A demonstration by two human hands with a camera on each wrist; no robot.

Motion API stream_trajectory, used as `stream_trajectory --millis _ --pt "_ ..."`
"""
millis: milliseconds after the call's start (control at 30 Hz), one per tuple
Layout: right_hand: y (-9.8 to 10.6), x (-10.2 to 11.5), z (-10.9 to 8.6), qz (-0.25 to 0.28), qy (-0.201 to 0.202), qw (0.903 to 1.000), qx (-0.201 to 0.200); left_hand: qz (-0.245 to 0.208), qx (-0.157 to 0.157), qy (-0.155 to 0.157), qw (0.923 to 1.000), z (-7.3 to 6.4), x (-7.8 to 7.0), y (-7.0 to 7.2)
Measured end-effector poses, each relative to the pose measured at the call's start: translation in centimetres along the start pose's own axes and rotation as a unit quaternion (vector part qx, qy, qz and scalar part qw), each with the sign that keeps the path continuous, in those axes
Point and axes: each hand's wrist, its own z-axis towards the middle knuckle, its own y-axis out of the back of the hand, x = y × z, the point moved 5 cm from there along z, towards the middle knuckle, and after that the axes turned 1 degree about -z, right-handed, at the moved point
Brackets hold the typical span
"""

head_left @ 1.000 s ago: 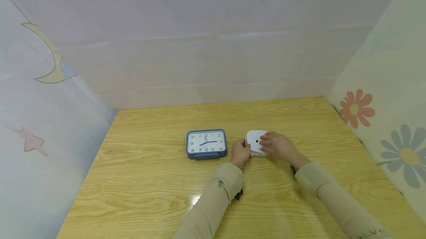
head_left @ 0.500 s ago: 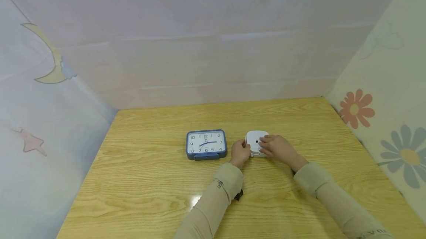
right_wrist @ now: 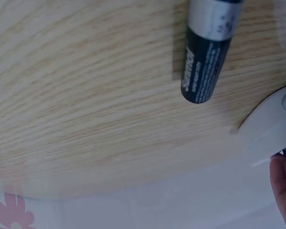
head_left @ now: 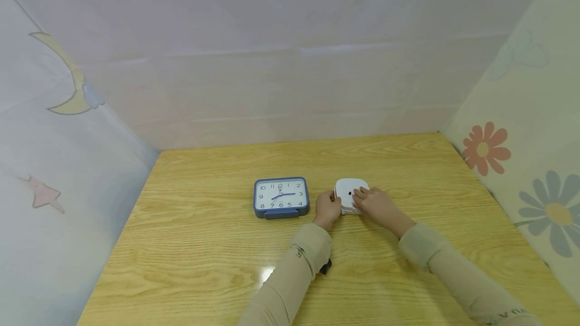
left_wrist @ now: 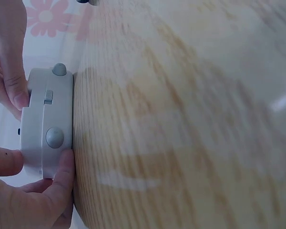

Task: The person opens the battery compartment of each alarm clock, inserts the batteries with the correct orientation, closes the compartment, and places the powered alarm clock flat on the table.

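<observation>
Compared with a second ago, my right hand (head_left: 377,205) has shifted slightly toward me, uncovering more of the white case's (head_left: 343,195) far right corner; case, clock (head_left: 281,195) and left hand (head_left: 328,209) look unchanged. Case is on the table (head_left: 204,245), just right of the clock, black knob (head_left: 350,193) facing up. Left hand sits between clock and case, pinching the case edge, thumb on the upper face, fingers low on the side. Right hand comes in from the case's side away from the clock, fingers bent onto the upper face, thumb at the edge; gripping or only pressing, can't tell. Right wrist view adds a battery (right_wrist: 205,57) apart from the case; place relative to clock unclear.
</observation>
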Motion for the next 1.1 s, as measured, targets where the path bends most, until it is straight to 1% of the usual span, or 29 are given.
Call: stream_trajectory --millis 67,167,400,500,567,633,700,767,867,933,1033,1100 --pt "-0.04 0.04 0.01 0.001 0.0 1.0 0.0 0.001 -0.003 -0.003 1.0 -0.03 -0.04 0.07" --pt "-0.05 0.03 0.08 0.017 -0.006 0.9998 -0.003 0.004 -0.007 -0.005 1.0 -0.06 -0.08 0.17" --pt "-0.35 -0.2 -0.06 0.048 -0.011 0.9987 -0.01 0.0 0.0 0.01 1.0 -0.02 0.04 0.18" --pt "-0.69 -0.4 -0.34 0.061 -0.015 0.998 -0.012 0.0 0.001 0.009 1.0 -0.02 0.05 0.09" --pt "-0.72 -0.59 -0.51 0.083 -0.026 0.9959 -0.027 -0.004 0.002 0.009 0.9999 -0.05 0.07 0.01" --pt "-0.66 -0.73 -0.57 0.107 -0.035 0.9924 -0.05 -0.012 0.004 0.01 0.9999 -0.08 0.15 -0.05" --pt "-0.43 -0.82 -0.65 0.13 -0.041 0.9875 -0.079 -0.014 0.005 0.008 0.9999 -0.08 0.19 -0.08" --pt "-0.28 -0.85 -0.69 0.144 -0.04 0.984 -0.097 -0.016 0.004 0.008 0.9998 -0.05 0.24 -0.1" --pt "-0.22 -0.8 -0.76 0.136 -0.039 0.985 -0.099 -0.016 0.003 0.007 0.9999 0.05 0.3 -0.16" --pt "-0.27 -0.78 -0.78 0.126 -0.042 0.9873 -0.087 -0.019 0.004 0.009 0.9998 0.11 0.34 -0.22" --pt "-0.33 -0.75 -0.73 0.109 -0.047 0.9907 -0.067 -0.015 0.0 0.002 0.9999 0.18 0.33 -0.19" --pt "-0.18 -0.74 -0.62 0.103 -0.048 0.9912 -0.068 -0.015 -0.004 -0.001 0.9999 0.2 0.31 -0.13"
